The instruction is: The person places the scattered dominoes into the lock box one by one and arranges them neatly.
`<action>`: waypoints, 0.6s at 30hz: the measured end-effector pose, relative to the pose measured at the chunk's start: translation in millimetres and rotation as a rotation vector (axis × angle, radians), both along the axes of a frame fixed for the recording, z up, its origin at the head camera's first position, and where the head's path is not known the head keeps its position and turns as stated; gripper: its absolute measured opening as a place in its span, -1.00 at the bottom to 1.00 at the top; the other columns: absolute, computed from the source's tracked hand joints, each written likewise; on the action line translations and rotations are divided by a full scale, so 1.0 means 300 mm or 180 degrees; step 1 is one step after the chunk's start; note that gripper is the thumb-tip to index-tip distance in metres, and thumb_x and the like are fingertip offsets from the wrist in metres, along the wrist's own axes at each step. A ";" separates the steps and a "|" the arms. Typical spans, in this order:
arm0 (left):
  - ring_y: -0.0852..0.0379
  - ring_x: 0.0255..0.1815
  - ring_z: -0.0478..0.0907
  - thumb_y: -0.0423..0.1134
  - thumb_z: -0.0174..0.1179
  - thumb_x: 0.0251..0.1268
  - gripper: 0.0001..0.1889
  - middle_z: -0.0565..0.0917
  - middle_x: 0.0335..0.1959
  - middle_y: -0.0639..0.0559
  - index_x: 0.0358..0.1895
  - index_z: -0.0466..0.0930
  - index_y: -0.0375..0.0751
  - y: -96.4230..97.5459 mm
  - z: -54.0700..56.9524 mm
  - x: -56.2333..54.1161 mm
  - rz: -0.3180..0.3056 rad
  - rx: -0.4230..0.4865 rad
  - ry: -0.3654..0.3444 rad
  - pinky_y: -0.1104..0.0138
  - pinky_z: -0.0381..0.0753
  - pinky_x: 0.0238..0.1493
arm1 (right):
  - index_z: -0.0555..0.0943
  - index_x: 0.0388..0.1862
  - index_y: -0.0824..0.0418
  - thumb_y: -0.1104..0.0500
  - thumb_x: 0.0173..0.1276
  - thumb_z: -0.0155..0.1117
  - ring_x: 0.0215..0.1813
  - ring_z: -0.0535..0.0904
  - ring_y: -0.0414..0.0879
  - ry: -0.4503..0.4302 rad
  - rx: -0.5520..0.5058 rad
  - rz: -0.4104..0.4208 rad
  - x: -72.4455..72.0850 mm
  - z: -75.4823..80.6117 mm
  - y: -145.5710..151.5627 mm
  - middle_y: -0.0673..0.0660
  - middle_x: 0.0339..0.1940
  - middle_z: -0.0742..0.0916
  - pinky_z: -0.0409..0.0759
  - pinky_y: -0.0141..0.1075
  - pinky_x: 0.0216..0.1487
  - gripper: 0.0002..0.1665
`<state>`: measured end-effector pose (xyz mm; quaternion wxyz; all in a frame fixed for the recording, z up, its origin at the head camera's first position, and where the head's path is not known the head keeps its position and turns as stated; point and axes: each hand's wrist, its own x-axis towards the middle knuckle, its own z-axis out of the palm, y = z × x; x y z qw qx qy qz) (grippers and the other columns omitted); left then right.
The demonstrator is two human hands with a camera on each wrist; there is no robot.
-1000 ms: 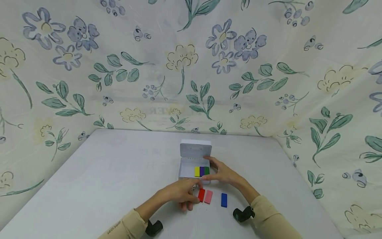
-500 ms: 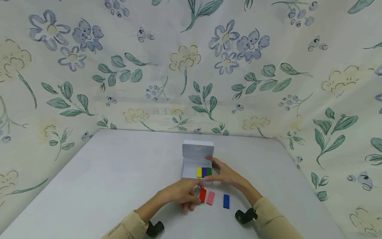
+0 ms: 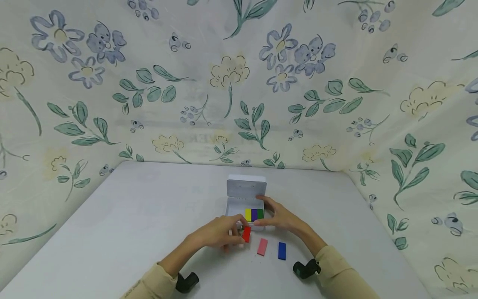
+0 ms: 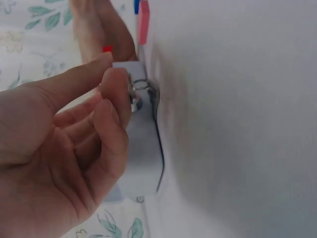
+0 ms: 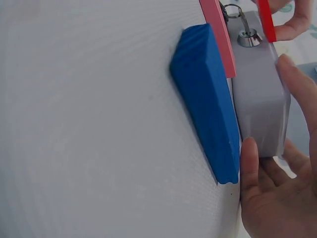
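My left hand [image 3: 218, 233] pinches a red block [image 3: 246, 234] between thumb and fingers, lifted at the front wall of a small white metal box [image 3: 235, 206]. The red block is mostly hidden behind the fingers in the left wrist view. My right hand [image 3: 281, 216] holds the right end of the box, fingers and thumb spread around it. The box's lid [image 3: 244, 189] stands raised. Inside, on the right, a yellow block [image 3: 248, 214], a purple block [image 3: 254, 214] and a green block [image 3: 260, 214] lie side by side. A lock [image 5: 248, 38] with a key sits on the front wall.
In front of the box, a pink block [image 3: 262, 246] and a blue block [image 3: 281, 251] lie on the white table [image 3: 149, 207]. A key ring [image 5: 232, 10] hangs from the key. A floral cloth [image 3: 194, 83] surrounds the table at the back and sides.
The left hand has taken the red block from beside the pink one, raising it toward the box front. My right hand stays on the box; the view shifts slightly.
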<state>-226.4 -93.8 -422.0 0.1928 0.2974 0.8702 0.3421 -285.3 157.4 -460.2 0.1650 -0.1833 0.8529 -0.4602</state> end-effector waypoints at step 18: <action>0.19 -0.40 0.51 -0.16 0.35 0.23 -0.59 0.61 -0.33 0.09 0.11 0.51 -0.15 -0.044 0.030 -0.038 0.0222 -0.0012 0.0579 0.44 0.55 -0.39 | 0.13 0.56 -0.11 -0.15 0.10 0.50 0.61 0.05 0.20 -0.0001 0.0017 -0.0015 0.002 0.000 -0.002 0.18 0.63 0.14 0.11 0.17 0.52 0.11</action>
